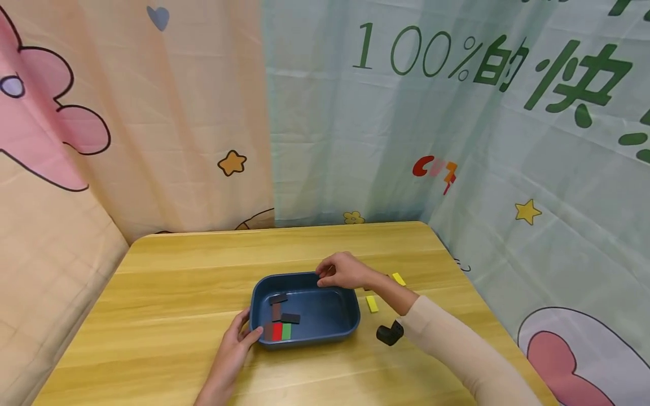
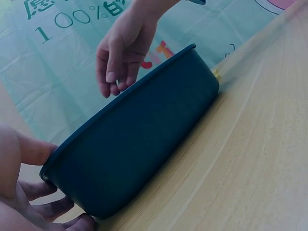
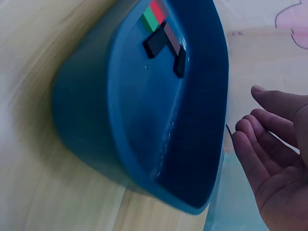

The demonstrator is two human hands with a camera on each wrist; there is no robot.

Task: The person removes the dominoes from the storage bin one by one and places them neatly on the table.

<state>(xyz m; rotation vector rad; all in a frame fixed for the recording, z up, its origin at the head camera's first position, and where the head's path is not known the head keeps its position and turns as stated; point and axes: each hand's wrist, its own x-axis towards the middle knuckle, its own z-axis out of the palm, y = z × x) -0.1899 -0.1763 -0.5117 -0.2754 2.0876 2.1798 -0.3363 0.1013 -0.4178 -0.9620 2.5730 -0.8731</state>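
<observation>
A dark blue plastic bin [image 1: 325, 339] sits on the table. My left hand [image 1: 237, 343] grips its left end, thumb over the rim and fingers against the outer wall. Several flat small blocks lie inside at the left: a red block [image 1: 277, 331], a green block [image 1: 286, 331], a black block [image 1: 290, 318], a brown block [image 1: 276, 312] and others. Over the bin's far right rim hovers my right hand [image 1: 345, 272], its fingers loosely bent. In the right wrist view the thumb of this hand [image 3: 274, 139] stands apart from the fingers, and no block shows between them.
To the right of the bin lie a yellow block [image 1: 372, 304] and another yellow block [image 1: 398, 279], with dark pieces partly hidden by the right forearm. A black angular object [image 1: 389, 334] shows beside the right sleeve. Printed curtains [image 1: 325, 141] hang behind the wooden table [image 1: 178, 293].
</observation>
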